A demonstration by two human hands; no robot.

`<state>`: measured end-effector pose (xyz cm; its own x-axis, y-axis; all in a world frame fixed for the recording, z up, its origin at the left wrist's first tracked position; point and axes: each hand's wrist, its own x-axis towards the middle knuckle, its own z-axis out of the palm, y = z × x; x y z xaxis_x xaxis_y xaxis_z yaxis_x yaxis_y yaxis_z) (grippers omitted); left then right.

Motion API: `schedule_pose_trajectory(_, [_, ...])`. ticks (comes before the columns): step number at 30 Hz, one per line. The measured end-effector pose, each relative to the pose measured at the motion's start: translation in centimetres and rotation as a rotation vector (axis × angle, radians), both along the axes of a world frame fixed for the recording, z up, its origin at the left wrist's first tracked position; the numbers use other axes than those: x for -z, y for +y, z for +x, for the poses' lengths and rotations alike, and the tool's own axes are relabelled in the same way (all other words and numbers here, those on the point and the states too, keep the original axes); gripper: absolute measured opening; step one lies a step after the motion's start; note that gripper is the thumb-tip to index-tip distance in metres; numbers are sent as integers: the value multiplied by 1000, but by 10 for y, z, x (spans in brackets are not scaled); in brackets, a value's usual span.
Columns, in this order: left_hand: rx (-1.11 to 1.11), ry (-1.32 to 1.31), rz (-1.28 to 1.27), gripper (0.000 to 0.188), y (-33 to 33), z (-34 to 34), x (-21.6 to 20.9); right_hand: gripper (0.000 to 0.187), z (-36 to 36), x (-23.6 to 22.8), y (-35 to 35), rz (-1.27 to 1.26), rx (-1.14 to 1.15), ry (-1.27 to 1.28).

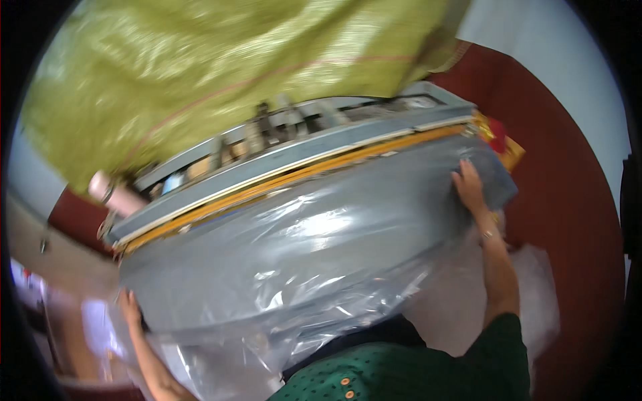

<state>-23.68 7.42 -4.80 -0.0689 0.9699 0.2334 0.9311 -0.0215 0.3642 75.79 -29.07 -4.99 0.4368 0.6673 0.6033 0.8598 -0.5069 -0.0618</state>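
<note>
A clear, shiny plastic sheet [314, 267] lies across the long grey worktop [374, 180] and hangs over its near edge toward my body. My right hand [470, 187] rests near the worktop's right end, fingers stretched out over the plastic; nothing shows in its grasp. At the left end, my left hand [130, 311] is at the near corner, touching the edge where sheet and worktop meet. Its fingers are blurred, so whether they pinch the plastic does not show.
Behind the worktop runs a long grey metal machine frame [287, 150] with an orange strip [321, 166] along it. A pink bottle [117, 194] leans at its left end. A yellow-green woven sheet [234, 60] drapes behind. Dark red covers the lower wall [562, 167] at right.
</note>
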Motion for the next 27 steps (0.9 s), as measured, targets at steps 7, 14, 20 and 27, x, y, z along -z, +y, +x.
schedule_pose_trajectory(7, [35, 135, -18, 57, -43, 149, 1, 49, 16, -21, -22, 229, -79, 395])
schedule_pose_trajectory(14, [-115, 300, -75, 56, -17, 85, -19, 53, 36, -31, -43, 88, -45, 220])
schedule_pose_trajectory(20, [-83, 17, -13, 58, 23, -17, 6, 57, 34, -24, -34, -195, 126, 187])
schedule_pose_trajectory(27, [-304, -31, -125, 56, 4, 15, -26, 59, 5, -42, -5, -402, 251, 261])
